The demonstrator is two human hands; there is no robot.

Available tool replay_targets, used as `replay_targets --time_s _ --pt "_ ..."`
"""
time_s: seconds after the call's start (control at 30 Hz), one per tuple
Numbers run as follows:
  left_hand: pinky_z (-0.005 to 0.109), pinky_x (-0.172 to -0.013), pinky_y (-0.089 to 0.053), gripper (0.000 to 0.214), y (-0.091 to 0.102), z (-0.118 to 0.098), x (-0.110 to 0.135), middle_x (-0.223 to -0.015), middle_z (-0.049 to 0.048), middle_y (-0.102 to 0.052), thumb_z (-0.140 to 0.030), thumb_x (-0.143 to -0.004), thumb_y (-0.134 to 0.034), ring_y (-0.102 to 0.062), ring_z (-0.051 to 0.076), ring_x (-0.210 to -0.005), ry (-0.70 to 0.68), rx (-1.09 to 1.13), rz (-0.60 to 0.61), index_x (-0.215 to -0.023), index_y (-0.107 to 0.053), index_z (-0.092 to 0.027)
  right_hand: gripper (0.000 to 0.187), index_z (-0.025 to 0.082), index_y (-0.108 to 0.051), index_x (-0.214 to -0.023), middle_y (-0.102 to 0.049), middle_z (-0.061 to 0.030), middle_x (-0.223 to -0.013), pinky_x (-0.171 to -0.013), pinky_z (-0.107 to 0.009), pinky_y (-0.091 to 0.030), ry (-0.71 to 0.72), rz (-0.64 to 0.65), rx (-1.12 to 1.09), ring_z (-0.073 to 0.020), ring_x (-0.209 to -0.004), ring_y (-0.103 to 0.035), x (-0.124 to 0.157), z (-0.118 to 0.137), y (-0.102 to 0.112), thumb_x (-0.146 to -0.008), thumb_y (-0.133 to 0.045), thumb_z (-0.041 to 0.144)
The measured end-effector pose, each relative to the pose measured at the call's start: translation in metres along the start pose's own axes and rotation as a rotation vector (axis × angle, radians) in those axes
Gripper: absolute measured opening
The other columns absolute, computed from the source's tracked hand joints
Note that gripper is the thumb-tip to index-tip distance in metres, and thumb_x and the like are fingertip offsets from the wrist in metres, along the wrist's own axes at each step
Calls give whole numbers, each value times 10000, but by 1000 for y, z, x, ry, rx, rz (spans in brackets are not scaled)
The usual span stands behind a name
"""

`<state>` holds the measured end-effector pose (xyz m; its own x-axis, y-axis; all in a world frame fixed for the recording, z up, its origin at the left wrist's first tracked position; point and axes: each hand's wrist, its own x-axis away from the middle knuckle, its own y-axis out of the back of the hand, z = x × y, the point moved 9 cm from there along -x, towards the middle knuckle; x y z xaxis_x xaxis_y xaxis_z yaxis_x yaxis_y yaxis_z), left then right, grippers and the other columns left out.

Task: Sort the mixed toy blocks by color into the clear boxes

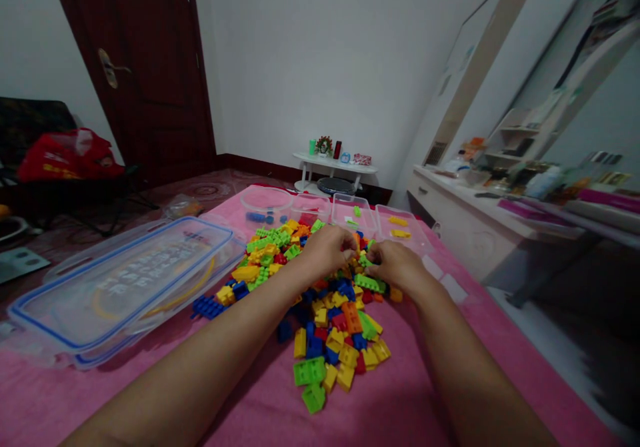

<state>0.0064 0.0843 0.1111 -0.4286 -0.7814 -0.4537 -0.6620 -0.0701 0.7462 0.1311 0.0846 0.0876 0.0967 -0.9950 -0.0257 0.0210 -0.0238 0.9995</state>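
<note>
My left hand [327, 250] and right hand [395, 263] meet over the far side of the brick pile [330, 327] on the pink cloth [410, 400], fingers curled narrow. The right fingertips touch a long green brick [370, 282], but I cannot tell whether either hand grips anything. The clear tubs [363, 217] stand just behind the pile, probably to stay within reach.

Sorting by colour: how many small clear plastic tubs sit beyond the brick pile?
4, in a row beyond the pile of coloured plastic bricks: a round tub leftmost, then three squarish tubs rightward. None seems hidden.
</note>
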Motion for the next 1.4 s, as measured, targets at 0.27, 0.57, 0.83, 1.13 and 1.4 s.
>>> replay_targets --time_s 0.27,0.57,0.83,1.13,1.4 --pt "312 -811 -450 277 -7 12 4 -954 76 -686 -380 -757 -624 -606 223 -913 -36 -221 -35 -957 -712 -209 58 208 -624 -692 -660 -31 -764 -561 -248 -304 19 -73 24 -168 -732 -585 6 -7 26 -658 -610 253" --pt "295 -737 -429 241 -16 16 5 -892 52 -704 -405 -785 -589 -622 213 -851 -26 -272 25 -894 -710 -228 242 213 -643 -756 -659 -33 -770 -537 -240 -311 58 133 140 -180 -700 -601 11 14 -5 -559 -739 317" --pt "318 -769 -417 238 -16 10 6 -890 62 -700 -395 -796 -577 -615 226 -873 -53 -283 4 -890 -701 -215 177 203 -576 -691 -600 11 -665 -498 -229 -286 110 63 -52 -133 -613 -539 6 9 -1 -541 -672 211" --pt "340 -778 -417 346 -15 13 9 -944 95 -682 -438 -826 -527 -603 251 -920 -50 -305 -50 -1039 -661 -201 311 172 -505 -763 -557 38 -595 -480 -206 -371 -8 -148 -1088 -97 -517 -514 0 -18 29 -565 -699 313" --pt "370 -794 -417 323 -19 11 11 -875 94 -680 -447 -833 -505 -596 256 -888 -25 -309 -37 -925 -693 -201 454 178 -581 -905 -639 15 -718 -389 -173 -312 -36 -157 -1415 -78 -486 -518 -3 -14 15 -527 -786 324"
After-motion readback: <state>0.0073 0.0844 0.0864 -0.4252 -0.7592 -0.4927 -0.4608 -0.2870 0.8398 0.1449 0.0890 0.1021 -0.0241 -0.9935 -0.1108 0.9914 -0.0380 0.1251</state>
